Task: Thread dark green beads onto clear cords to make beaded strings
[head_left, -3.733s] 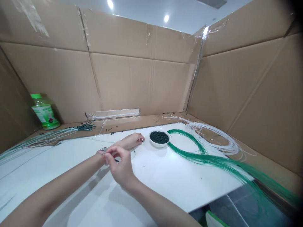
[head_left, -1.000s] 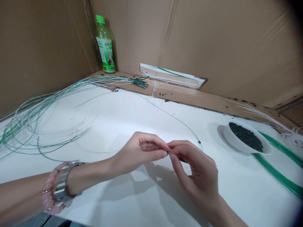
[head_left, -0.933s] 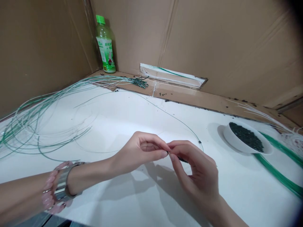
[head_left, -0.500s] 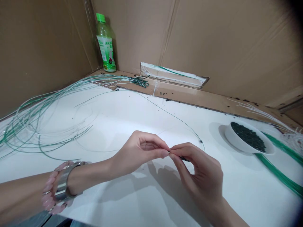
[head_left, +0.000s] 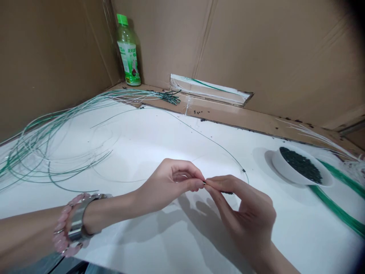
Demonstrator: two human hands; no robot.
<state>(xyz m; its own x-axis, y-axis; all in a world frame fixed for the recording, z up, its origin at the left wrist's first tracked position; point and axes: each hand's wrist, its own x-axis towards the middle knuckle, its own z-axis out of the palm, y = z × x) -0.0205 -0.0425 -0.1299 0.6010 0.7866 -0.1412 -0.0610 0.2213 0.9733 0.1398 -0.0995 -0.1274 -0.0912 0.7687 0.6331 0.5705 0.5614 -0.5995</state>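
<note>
Above the white work surface, my left hand is closed, thumb and forefinger pinching at the end of a thin beaded cord. Its fingertips touch those of my right hand, which is also closed in a pinch on the cord. A short run of dark beads shows beneath the right fingers; the rest is hidden by them. A tiny dark and pale bit is visible where the fingertips meet. Beyond the hands, a thin green line curves over the surface, with a small dark bead on it.
A white bowl of dark green beads stands at right, beside green cord bundles. Left lie loose green and white cords with beaded ends. A green bottle stands against the cardboard wall.
My right hand has shifted slightly right and its fingers are stretched a little straighter. The left hand keeps its pinch. The whole view has moved very slightly.
</note>
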